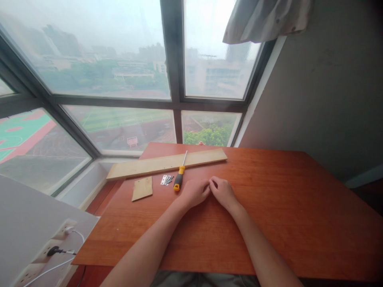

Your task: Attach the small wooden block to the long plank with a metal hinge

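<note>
My left hand (196, 192) rests on the table with its fingers curled and pressed together. My right hand (222, 192) is also closed, and its fingertips meet those of the left; nothing shows between them. Just beyond my left hand lies a screwdriver (180, 175) with a yellow and black handle, its shaft resting across a long wooden board (161, 164). Left of the handle are a silver metal hinge (163, 180) and several screws (169, 180) in a small heap. A small square wooden piece (142, 188) lies flat farther left.
The reddish-brown wooden table (284, 207) stretches under both forearms. Large windows (113, 52) rise behind it, with a grey curtain (266, 20) at the upper right. Wall sockets (50, 249) with plugged-in cables are low on the left, beside the table's edge.
</note>
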Available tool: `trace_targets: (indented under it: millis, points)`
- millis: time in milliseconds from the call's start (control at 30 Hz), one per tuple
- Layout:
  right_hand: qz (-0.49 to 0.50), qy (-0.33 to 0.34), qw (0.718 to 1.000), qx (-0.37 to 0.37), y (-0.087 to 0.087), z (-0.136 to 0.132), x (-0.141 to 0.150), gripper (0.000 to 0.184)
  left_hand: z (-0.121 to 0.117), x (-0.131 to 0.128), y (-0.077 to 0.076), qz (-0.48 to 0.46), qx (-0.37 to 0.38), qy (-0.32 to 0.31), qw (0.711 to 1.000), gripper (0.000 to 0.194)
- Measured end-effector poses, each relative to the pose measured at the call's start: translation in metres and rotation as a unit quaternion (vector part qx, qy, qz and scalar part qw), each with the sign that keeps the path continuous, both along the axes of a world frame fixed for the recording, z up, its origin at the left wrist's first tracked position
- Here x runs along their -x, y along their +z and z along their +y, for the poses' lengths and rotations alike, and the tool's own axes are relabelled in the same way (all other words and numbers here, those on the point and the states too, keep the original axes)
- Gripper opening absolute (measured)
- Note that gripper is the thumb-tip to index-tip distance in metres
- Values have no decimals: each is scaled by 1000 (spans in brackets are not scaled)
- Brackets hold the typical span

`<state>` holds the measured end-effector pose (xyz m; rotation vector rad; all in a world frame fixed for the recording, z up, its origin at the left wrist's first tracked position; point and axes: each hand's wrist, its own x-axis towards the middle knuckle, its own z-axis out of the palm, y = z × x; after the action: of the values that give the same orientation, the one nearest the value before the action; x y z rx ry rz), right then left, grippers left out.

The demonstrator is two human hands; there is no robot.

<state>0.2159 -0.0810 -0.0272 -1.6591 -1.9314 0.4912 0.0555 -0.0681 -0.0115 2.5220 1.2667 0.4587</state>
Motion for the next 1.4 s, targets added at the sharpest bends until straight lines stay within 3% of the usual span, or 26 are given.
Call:
trace_targets:
  millis: [1400]
  points:
    - [-10,-1,1000,-4,-2,1,0,25,0,0,0,10,4,0,1000,23]
